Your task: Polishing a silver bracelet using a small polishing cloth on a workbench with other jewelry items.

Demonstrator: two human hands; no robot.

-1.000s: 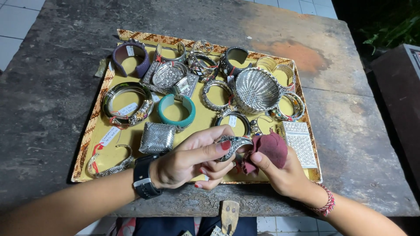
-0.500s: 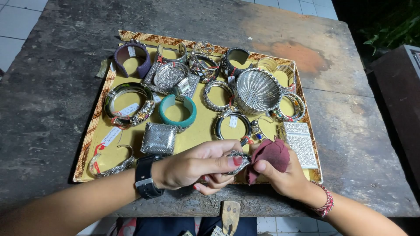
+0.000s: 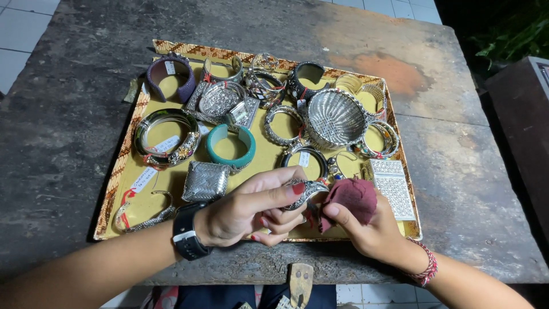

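Flat rectangular yellow tray with patterned woven border [image 3: 123, 166] sits on dark weathered stone table [image 3: 68, 103], loaded with jewellery. Left hand [image 3: 246, 214], black watch on wrist, pinches an ornate silver cuff bracelet [image 3: 306, 191] between thumb and fingers, just over the tray's near edge. Right hand [image 3: 372, 232] grips a crumpled maroon polishing cloth [image 3: 351, 197], cloth touching the bracelet's right side. In the tray: purple bangle [image 3: 168, 74] at far left corner, wide silver bangle with paper tag [image 3: 166, 137] mid-left, teal bangle [image 3: 230, 146] near centre, square woven silver box [image 3: 206, 182] just left of the left hand, thin silver chain bracelet with red thread [image 3: 143, 214] at near left corner. Ribbed silver shell-shaped dish [image 3: 336, 117] right of centre, rectangular studded silver case [image 3: 392, 189] at tray's near right, just beside the cloth. More silver bangles crowd the far side.
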